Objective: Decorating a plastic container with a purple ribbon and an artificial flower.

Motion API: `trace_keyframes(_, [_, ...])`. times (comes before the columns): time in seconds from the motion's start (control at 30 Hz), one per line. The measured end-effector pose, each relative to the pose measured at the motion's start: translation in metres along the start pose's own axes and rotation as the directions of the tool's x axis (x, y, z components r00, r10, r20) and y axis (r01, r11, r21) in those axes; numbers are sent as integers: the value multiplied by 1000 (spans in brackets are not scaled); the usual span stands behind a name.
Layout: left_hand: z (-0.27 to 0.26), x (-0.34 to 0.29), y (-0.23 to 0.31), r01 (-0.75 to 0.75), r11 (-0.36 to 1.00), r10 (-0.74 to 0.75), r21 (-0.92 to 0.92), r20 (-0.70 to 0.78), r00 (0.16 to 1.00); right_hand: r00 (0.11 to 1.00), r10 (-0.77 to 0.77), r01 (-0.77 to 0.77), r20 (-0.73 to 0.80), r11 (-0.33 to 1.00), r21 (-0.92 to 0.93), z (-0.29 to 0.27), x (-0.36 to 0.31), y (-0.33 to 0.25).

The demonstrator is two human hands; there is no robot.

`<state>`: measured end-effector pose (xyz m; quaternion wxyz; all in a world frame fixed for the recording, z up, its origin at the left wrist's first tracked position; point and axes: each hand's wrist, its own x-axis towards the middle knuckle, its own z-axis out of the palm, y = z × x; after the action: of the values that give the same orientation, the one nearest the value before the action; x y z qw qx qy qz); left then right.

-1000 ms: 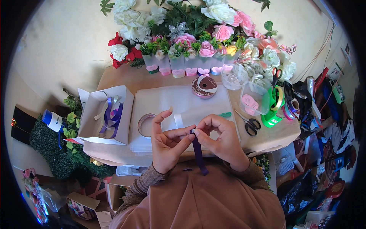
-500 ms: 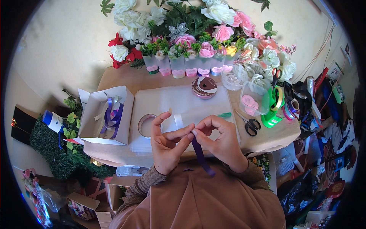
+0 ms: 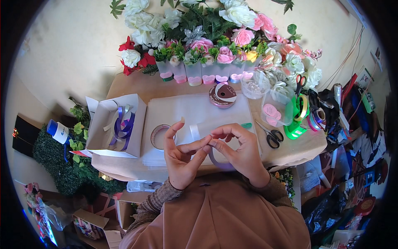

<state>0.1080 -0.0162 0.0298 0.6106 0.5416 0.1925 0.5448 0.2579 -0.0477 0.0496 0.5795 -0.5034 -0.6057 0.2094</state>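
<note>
A narrow purple ribbon (image 3: 216,162) is pinched between my two hands above the near edge of the table. My left hand (image 3: 184,159) grips its end between thumb and a finger, with the index finger raised. Against those fingertips, my right hand (image 3: 243,151) pinches the same spot with thumb and forefinger. Below, the ribbon curves off toward the right wrist, looking pale and partly blurred, its lower end hidden by that hand. Just past the fingers lies a clear sleeve with a white band (image 3: 194,132) on stacked translucent sheets (image 3: 166,108).
A white box (image 3: 141,128) with purple ribbon strips stands left. Beyond the hands lie a tape roll (image 3: 158,137) and a ribbon spool (image 3: 222,96). Scissors (image 3: 273,138), a tub of pink stickers (image 3: 278,106) and a green tape dispenser (image 3: 295,124) sit right. Small flower arrangements (image 3: 194,72) line the back.
The hanging ribbon has swung from a straight downward drop into a curve toward my right wrist. My right fingers have shifted slightly; the left hand stays nearly where it was.
</note>
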Motion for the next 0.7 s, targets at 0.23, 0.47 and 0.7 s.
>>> trace_keyframes(0.23, [2,0,2,30,999,-29,12,-90,996,992,-124,123,-12,992,-38,3,-2,-1])
trace_keyframes(0.47, [-3,4,3,15,998,-13,61,-35,999,993,-109,108,39,994,17,3,-1,2])
trace_keyframes(0.7, [-5,4,-2,44,996,-40,84,-41,998,997,-9,2,76,996,94,4,-6,4])
